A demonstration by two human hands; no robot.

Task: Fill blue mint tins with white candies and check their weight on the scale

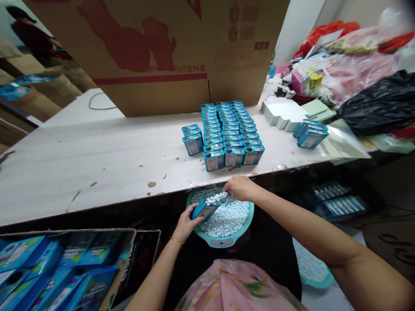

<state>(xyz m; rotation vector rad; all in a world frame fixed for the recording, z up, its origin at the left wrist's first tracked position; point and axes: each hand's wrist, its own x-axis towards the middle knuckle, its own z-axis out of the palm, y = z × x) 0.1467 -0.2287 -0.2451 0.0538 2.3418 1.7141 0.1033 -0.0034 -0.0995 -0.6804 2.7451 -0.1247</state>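
Note:
My left hand (185, 223) grips a small blue printed box (205, 210), tilted over a turquoise basin (221, 243) full of small white pellets (227, 221). At the box's upper end, a heap of pellets (216, 198) reaches toward my right hand (240, 187). The fingers of that hand are closed on what looks like a scoop under the heap, mostly hidden by pellets and fingers. Beyond the basin, several rows of similar blue boxes (233, 156) stand upright on the white table, with a shorter row (193, 144) to their left.
A large cardboard carton (155, 93) stands behind the rows on the table (106, 160). More blue boxes (311, 137) and white stacked card (282, 111) are at the right. An open carton of blue packs (87, 276) sits lower left; another pellet basin (319, 283) lower right. A person (30, 36) is far left.

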